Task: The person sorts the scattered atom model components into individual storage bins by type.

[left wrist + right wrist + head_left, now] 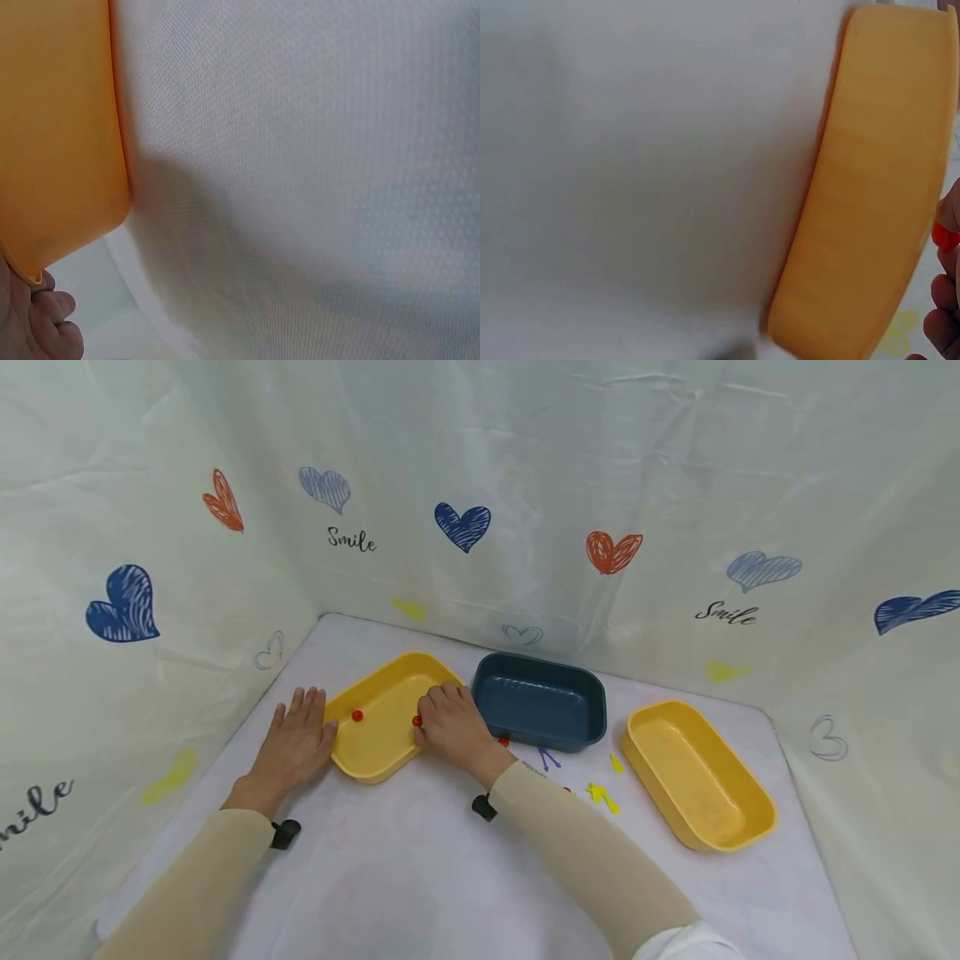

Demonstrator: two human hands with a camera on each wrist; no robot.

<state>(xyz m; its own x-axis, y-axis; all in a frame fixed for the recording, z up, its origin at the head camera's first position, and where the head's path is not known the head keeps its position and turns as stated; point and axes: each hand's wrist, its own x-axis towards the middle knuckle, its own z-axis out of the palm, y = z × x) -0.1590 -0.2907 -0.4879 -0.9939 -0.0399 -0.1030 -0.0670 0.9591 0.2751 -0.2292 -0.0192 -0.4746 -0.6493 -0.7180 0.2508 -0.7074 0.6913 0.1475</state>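
My right hand (452, 720) pinches a small red ball (946, 238) between thumb and fingers, over the right side of the left yellow tray (382, 772). Another red ball (357, 716) lies inside that tray, towards its left wall. At the tray's left rim rests my left hand (298, 742), its fingers stretched out. From the left wrist camera, the left fingers (52, 307) show beside the tray's corner. The right wrist view has the tray's outer wall (870, 180) across its right side, with the right fingers beyond the rim.
A dark blue tray (540, 745) stands right of the left yellow one, and a second yellow tray (667, 797) is further right. Between them lie a purple piece (549, 758), several small yellow pieces (597, 792) and a red ball (503, 742). A printed curtain (525, 468) hangs behind.
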